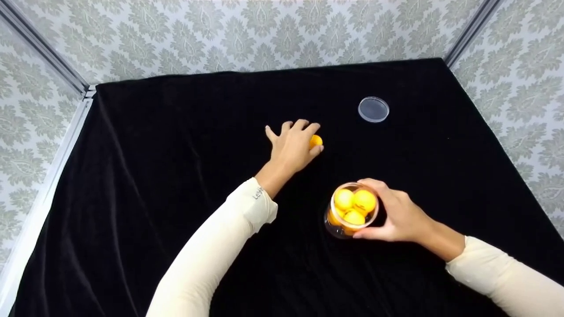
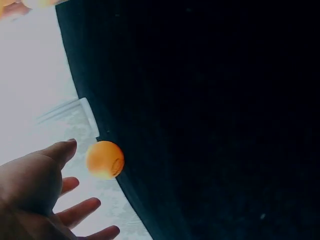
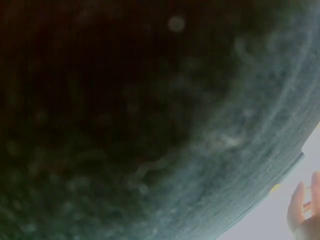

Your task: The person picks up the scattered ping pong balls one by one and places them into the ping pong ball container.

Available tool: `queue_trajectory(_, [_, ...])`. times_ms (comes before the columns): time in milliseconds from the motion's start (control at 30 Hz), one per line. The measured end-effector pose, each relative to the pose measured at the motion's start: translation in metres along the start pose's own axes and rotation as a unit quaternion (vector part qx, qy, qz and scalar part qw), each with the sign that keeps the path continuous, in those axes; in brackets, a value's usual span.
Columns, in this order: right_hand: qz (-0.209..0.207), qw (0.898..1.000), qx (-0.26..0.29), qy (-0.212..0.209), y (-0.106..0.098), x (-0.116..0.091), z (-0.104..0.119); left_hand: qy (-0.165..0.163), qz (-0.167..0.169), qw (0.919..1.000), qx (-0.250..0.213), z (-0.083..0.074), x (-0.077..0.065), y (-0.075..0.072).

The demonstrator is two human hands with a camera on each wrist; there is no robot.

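Note:
My left hand (image 1: 291, 147) is over the black cloth with its fingers spread around an orange ping-pong ball (image 1: 316, 141). In the left wrist view the ball (image 2: 105, 159), which bears a printed mark, lies just beyond the thumb, with a gap to the fingers. A clear round jar (image 1: 333, 220) holds several orange ping-pong balls (image 1: 354, 204). My right hand (image 1: 396, 215) grips this jar from the right, thumb at the near side and fingers at the far side. Its mouth is uncovered. Blurred dark cloth fills most of the right wrist view.
A clear round lid (image 1: 373, 109) lies flat on the black cloth (image 1: 198, 123) at the back right. Patterned wall panels (image 1: 264, 35) stand behind the table and at both sides, joined by metal rails (image 1: 48, 53).

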State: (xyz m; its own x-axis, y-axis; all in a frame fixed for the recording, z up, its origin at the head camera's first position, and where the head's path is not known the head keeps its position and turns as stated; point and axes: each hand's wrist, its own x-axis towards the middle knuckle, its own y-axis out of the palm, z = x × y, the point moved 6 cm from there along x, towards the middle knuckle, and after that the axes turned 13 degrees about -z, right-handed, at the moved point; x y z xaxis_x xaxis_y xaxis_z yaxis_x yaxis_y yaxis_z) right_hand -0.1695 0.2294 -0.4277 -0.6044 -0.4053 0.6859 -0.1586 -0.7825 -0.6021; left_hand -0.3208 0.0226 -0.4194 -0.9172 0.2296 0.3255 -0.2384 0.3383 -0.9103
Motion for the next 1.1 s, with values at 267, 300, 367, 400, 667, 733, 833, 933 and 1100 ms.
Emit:
queue_trajectory(267, [-0.001, 1.000, 0.000, 0.002, 0.000, 0.000, 0.000, 0.006, 0.019, 0.9997, 0.017, 0.001, 0.000, 0.014])
queue_trajectory(300, [-0.001, 1.000, 0.002, 0.001, 0.000, 0.000, 0.000, 0.007, 0.020, 0.9996, 0.020, 0.001, 0.001, 0.015])
queue_trajectory(367, [-0.001, 1.000, 0.004, 0.000, 0.000, 0.000, 0.000, 0.010, 0.021, 0.9993, 0.028, 0.002, 0.001, 0.017])
queue_trajectory(400, [-0.001, 1.000, 0.005, 0.000, 0.000, 0.000, 0.000, 0.011, 0.022, 0.9992, 0.032, 0.002, 0.001, 0.018])
queue_trajectory(667, [-0.001, 1.000, -0.001, -0.001, 0.001, -0.001, 0.000, 0.015, 0.012, 0.9988, 0.046, 0.004, 0.001, 0.018])
queue_trajectory(733, [-0.001, 1.000, -0.001, -0.001, 0.001, -0.001, 0.000, 0.018, 0.011, 0.9986, 0.047, 0.003, 0.000, 0.017])
queue_trajectory(833, [0.000, 1.000, 0.000, 0.000, 0.001, -0.001, 0.000, 0.022, 0.013, 0.9983, 0.052, 0.002, -0.002, 0.015])
queue_trajectory(933, [-0.001, 1.000, 0.002, 0.001, 0.000, 0.000, 0.000, 0.026, 0.009, 0.9983, 0.051, 0.000, -0.003, 0.012])
queue_trajectory(1100, [-0.003, 1.000, 0.001, -0.003, 0.000, 0.000, 0.000, 0.037, -0.002, 0.9990, 0.027, -0.006, -0.007, 0.004])
